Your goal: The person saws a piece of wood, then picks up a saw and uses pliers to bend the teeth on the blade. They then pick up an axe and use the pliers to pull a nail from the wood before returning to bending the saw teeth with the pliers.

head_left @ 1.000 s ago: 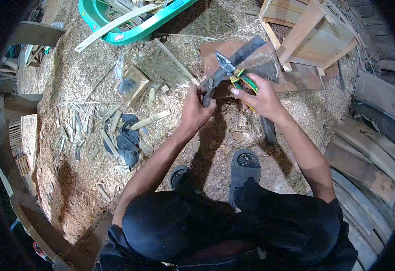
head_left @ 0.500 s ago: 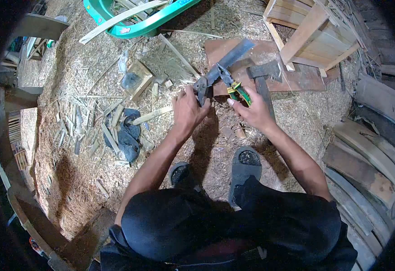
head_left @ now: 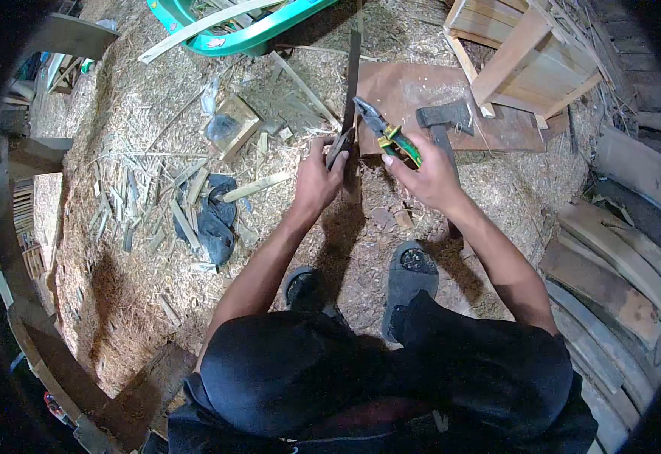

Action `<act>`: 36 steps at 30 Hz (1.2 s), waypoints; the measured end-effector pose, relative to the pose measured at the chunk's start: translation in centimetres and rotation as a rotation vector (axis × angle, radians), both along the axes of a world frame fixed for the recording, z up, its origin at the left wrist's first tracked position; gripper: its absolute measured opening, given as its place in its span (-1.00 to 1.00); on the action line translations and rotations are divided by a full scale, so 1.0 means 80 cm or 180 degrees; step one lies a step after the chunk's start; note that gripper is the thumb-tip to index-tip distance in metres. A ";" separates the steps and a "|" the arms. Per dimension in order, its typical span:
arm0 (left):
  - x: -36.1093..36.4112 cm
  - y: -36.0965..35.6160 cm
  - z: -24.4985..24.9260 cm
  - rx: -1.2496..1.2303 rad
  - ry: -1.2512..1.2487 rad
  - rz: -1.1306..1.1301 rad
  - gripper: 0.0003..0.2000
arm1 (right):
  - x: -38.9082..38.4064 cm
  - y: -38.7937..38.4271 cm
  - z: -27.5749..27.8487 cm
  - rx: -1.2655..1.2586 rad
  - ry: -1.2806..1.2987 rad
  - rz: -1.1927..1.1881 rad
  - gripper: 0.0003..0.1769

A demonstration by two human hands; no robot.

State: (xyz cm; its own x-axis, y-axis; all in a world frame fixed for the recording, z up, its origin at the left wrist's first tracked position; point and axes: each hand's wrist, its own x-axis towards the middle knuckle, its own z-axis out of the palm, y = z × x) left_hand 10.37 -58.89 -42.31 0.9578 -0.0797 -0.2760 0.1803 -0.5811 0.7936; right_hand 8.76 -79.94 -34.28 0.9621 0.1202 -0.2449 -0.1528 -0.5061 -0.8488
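Observation:
My left hand (head_left: 317, 180) is wrapped round the dark handle of a handsaw (head_left: 354, 79). The blade points away from me and shows almost edge-on, as a narrow dark strip. In my right hand (head_left: 430, 174) is a pair of combination pliers (head_left: 391, 138) with green and yellow grips. Their metal jaws point up and left, the tip right beside the saw blade in this view. Just beyond my right hand lies an axe (head_left: 444, 116), its head over a brown board (head_left: 497, 136) and its handle partly hidden by my wrist.
Sawdust and wood offcuts cover the ground, with a dark plastic bag (head_left: 215, 223) among them. A green tub (head_left: 243, 38) holding wood strips stands at the back. A wooden crate (head_left: 535, 68) is at the upper right, stacked curved planks (head_left: 610, 295) on the right.
The saw has turned in my left hand, from blade slanting right with its flat side showing to nearly straight ahead and edge-on. The plier jaws have shifted slightly left and down.

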 end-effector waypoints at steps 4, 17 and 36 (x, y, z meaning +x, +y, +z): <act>-0.004 -0.008 -0.002 0.0050 -0.0087 -0.0132 -0.59 | 0.010 0.005 0.000 -0.0276 -0.0398 0.0337 -0.61; -0.023 -0.018 -0.019 -0.0321 -0.0774 -0.0056 -0.62 | 0.027 0.014 -0.023 -0.0212 -0.0152 0.0314 -0.66; -0.028 -0.019 -0.004 -0.0157 -0.0301 -0.0035 -0.61 | 0.027 0.027 0.005 -0.0220 -0.0205 0.0109 -0.71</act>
